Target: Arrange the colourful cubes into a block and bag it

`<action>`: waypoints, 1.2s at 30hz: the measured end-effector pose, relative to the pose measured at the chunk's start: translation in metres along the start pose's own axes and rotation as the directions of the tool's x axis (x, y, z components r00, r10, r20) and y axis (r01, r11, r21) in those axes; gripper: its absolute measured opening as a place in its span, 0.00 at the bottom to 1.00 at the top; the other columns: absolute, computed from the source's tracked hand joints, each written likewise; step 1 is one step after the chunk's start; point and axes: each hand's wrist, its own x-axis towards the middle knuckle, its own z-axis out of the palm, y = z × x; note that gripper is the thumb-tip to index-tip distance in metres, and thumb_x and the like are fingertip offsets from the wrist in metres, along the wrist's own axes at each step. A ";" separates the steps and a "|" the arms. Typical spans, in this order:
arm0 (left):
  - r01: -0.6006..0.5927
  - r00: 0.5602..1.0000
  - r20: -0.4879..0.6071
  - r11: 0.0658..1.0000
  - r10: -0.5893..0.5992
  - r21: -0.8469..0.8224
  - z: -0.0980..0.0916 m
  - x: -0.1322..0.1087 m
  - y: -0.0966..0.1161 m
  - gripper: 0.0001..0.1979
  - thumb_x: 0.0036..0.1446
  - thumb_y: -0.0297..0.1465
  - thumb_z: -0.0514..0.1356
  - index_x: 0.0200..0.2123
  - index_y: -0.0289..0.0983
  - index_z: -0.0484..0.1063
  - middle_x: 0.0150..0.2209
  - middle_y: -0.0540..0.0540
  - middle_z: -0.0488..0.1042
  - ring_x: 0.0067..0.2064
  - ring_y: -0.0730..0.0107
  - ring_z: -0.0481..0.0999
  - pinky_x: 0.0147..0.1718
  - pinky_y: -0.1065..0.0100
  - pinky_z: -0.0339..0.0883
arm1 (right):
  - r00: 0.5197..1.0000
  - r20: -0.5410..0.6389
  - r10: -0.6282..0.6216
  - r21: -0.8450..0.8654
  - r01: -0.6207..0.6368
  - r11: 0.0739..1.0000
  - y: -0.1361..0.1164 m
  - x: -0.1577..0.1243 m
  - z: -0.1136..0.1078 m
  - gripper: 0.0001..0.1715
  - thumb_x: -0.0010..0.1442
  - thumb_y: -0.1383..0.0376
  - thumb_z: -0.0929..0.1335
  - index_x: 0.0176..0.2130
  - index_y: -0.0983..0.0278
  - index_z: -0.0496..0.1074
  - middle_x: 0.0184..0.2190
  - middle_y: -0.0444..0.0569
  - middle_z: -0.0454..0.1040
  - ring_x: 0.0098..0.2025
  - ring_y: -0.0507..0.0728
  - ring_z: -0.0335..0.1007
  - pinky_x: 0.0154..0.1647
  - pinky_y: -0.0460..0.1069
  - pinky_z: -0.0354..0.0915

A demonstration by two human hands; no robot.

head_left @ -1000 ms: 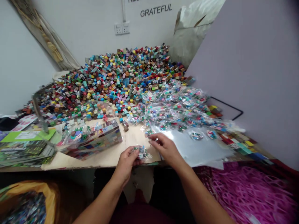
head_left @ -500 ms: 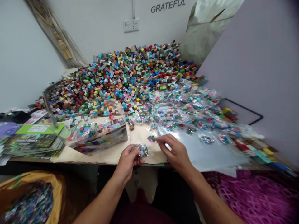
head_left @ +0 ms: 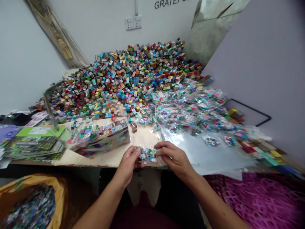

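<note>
Pinching a small clear bag of tiny multicoloured cubes [head_left: 147, 155] from both ends: left hand [head_left: 128, 162] and right hand [head_left: 175, 157] stand just apart, the bag bridging the gap between them above the table's near edge. Left fingers curl around the bag's left end; right fingertips press together on its right end.

Change from the frame half a second back: the right hand has closed in. There it stood apart, a small coloured piece at its fingertips; here its fingers meet the bag.

Both forearms rise from the near edge, angled inward, wrists lightly bent.

Near left, a yellow sack [head_left: 30, 203] of shiny packets; near right, a magenta plastic basket [head_left: 257, 200]. On the table, a tan paper sheet [head_left: 143, 138] lies just beyond the hands; to its left, a cube-patterned box [head_left: 102, 141] and stacked printed cards [head_left: 33, 148]; to its right, a clear plastic sheet [head_left: 202, 152]. Farther, a spread of bagged cubes [head_left: 190, 114] — and, farthest, a great heap of loose cubes [head_left: 133, 70] against the wall.
</note>
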 end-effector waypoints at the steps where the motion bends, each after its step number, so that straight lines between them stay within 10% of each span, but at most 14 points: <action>1: 0.001 1.000 0.022 1.000 -0.001 0.027 0.000 0.000 0.000 0.22 0.45 0.46 0.66 0.35 0.35 0.68 0.29 0.52 0.67 0.29 0.76 0.67 0.22 0.76 0.66 | 1.000 0.002 -0.017 -0.015 0.017 1.000 0.000 -0.001 0.001 0.14 0.59 0.71 0.61 0.32 0.61 0.74 0.38 0.49 0.71 0.41 0.54 0.71 0.41 0.46 0.67; 10: -0.096 0.995 -0.004 0.984 0.098 0.152 0.004 0.001 -0.006 0.22 0.39 0.34 0.70 0.35 0.36 0.64 0.26 0.54 0.68 0.26 0.78 0.65 0.23 0.77 0.58 | 0.955 0.021 -0.295 -0.264 0.290 0.920 -0.005 0.002 0.016 0.14 0.61 0.73 0.60 0.31 0.63 0.72 0.37 0.49 0.73 0.38 0.54 0.68 0.39 0.47 0.65; 15: -0.111 0.987 -0.101 0.983 0.126 0.148 -0.005 0.001 -0.001 0.23 0.39 0.34 0.69 0.39 0.37 0.64 0.29 0.52 0.70 0.27 0.77 0.66 0.24 0.77 0.59 | 0.996 -0.028 -0.082 -0.331 0.068 0.941 0.021 0.035 0.004 0.18 0.58 0.76 0.59 0.40 0.63 0.74 0.41 0.50 0.72 0.45 0.56 0.66 0.47 0.50 0.62; 18: -0.111 0.985 -0.113 0.979 0.131 0.168 -0.010 0.000 0.001 0.24 0.39 0.34 0.68 0.40 0.36 0.65 0.30 0.51 0.71 0.27 0.77 0.66 0.23 0.77 0.58 | 0.992 -0.039 0.122 -0.592 -0.121 0.797 0.049 0.060 0.002 0.23 0.52 0.78 0.63 0.44 0.61 0.75 0.46 0.53 0.70 0.47 0.62 0.64 0.47 0.54 0.60; 25: -0.128 0.982 -0.115 0.978 0.148 0.164 -0.017 0.000 -0.003 0.24 0.40 0.34 0.68 0.41 0.36 0.66 0.30 0.51 0.71 0.28 0.76 0.67 0.23 0.77 0.59 | 0.982 0.047 0.183 -0.629 -0.114 0.769 0.076 0.071 0.004 0.12 0.57 0.68 0.67 0.41 0.63 0.76 0.37 0.53 0.73 0.40 0.61 0.67 0.42 0.52 0.61; 31: -0.122 0.982 -0.124 0.979 0.144 0.164 -0.013 0.007 -0.006 0.21 0.38 0.33 0.68 0.37 0.36 0.67 0.28 0.53 0.70 0.27 0.77 0.67 0.25 0.76 0.61 | 0.944 -0.201 0.261 -0.042 -0.274 0.961 0.051 0.037 -0.006 0.11 0.60 0.59 0.65 0.37 0.62 0.74 0.35 0.48 0.73 0.38 0.57 0.69 0.39 0.51 0.63; 36: -0.123 0.983 -0.114 0.977 0.144 0.173 -0.008 0.010 -0.008 0.20 0.38 0.33 0.68 0.37 0.36 0.66 0.27 0.53 0.70 0.26 0.77 0.67 0.25 0.76 0.62 | 0.857 -0.142 0.495 0.498 -0.370 0.784 0.029 0.028 0.004 0.24 0.51 0.57 0.72 0.47 0.59 0.68 0.28 0.41 0.68 0.32 0.52 0.66 0.34 0.47 0.63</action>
